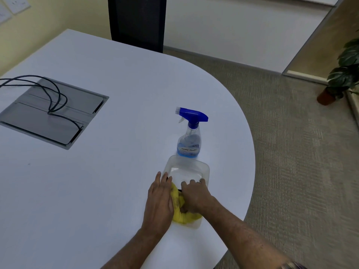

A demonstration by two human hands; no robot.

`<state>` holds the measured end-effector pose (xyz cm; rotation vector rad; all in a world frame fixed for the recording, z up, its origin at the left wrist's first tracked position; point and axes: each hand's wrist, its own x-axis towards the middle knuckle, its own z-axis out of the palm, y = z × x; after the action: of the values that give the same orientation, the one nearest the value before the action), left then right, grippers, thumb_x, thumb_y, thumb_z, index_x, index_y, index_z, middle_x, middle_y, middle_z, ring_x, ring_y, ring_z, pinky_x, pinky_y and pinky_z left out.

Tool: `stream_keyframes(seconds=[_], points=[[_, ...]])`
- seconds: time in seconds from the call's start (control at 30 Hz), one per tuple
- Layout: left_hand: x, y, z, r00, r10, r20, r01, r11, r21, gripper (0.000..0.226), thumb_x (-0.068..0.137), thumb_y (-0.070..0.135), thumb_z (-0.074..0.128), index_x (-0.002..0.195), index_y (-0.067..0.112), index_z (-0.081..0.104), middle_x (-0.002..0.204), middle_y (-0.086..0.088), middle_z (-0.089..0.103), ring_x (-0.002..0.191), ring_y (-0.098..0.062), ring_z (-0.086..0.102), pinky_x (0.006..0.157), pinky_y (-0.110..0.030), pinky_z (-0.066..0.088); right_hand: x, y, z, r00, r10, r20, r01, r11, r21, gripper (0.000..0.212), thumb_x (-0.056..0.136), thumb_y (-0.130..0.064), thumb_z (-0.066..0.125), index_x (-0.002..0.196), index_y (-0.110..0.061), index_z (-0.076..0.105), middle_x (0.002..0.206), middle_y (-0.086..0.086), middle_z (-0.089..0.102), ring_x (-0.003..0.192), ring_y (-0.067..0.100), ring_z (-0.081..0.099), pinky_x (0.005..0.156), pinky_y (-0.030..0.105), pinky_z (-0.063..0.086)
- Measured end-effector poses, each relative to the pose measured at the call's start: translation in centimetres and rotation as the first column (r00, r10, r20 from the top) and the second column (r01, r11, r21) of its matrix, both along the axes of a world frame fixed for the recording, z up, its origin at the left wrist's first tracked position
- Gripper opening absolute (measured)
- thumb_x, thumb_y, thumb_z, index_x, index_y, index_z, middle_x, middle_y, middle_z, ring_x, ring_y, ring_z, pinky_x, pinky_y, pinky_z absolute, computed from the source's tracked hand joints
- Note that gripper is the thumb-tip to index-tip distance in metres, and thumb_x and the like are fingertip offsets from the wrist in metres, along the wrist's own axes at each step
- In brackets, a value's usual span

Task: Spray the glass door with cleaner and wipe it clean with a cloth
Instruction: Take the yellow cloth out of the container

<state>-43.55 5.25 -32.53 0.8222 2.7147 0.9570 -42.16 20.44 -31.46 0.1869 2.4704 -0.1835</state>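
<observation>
Nearest me, my right hand (196,195) is curled down into the translucent rectangular plastic tub (187,171) at the near right edge of the white rounded table (116,133), fingers closed on the crumpled yellow cloth (184,217); my left hand (160,199) lies flat and open against the tub's left side. The cloth looks soft and light, so I'd bunch it anywhere. Just beyond, touching the tub's far rim, stands the clear spray bottle with a blue trigger head (189,140), probably light and slick, best taken at the neck; its label is too blurred to read, and no glass door shows.
</observation>
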Motion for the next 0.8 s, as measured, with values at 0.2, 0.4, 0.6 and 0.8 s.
stream_keyframes(seconds=[0.2,0.4,0.6,0.8], points=[[0.0,-0.1,-0.4,1.0,-0.01,-0.005,0.01,1.0,0.018,0.049,0.096,-0.003,0.049,0.145,-0.003,0.056,0.156,-0.021,0.052,0.152,-0.04,0.034,0.12,-0.058,0.038,-0.4,-0.4,0.1,0.997,-0.081,-0.013,0.08,0.996,-0.05,0.055,0.088,-0.021,0.075,0.134,-0.01,0.047,0.129,0.018,0.06,0.122,0.033,0.055,0.111,0.051,0.038],[0.0,0.0,-0.1,1.0,0.003,0.011,-0.003,0.999,0.035,0.048,0.098,-0.002,0.05,0.146,-0.003,0.055,0.157,-0.022,0.05,0.153,-0.04,0.032,0.122,-0.057,0.035,0.2,-1.0,1.2,0.945,-0.302,-0.128,0.256,0.923,-0.288,0.04,0.102,-0.013,0.053,0.142,-0.013,0.048,0.14,0.017,0.047,0.125,0.035,0.053,0.107,0.046,0.047],[0.1,-0.2,-0.5,1.0,0.012,0.011,-0.013,0.997,0.079,0.048,0.1,-0.002,0.051,0.148,-0.002,0.053,0.158,-0.02,0.049,0.155,-0.036,0.029,0.124,-0.054,0.032,1.2,-0.9,2.9,0.858,-0.462,-0.223,0.327,0.827,-0.458,0.044,0.097,0.002,0.053,0.139,-0.013,0.053,0.138,0.012,0.048,0.123,0.029,0.059,0.098,0.04,0.054],[0.0,-0.4,-0.5,0.999,0.023,0.03,-0.025,0.997,0.066,0.048,0.101,0.008,0.042,0.148,0.002,0.053,0.158,-0.019,0.05,0.155,-0.037,0.034,0.125,-0.049,0.029,2.7,0.3,4.5,0.733,-0.635,-0.246,0.408,0.699,-0.587,0.041,0.091,-0.003,0.064,0.128,-0.02,0.061,0.119,0.0,0.057,0.108,0.017,0.063,0.09,0.027,0.051]])
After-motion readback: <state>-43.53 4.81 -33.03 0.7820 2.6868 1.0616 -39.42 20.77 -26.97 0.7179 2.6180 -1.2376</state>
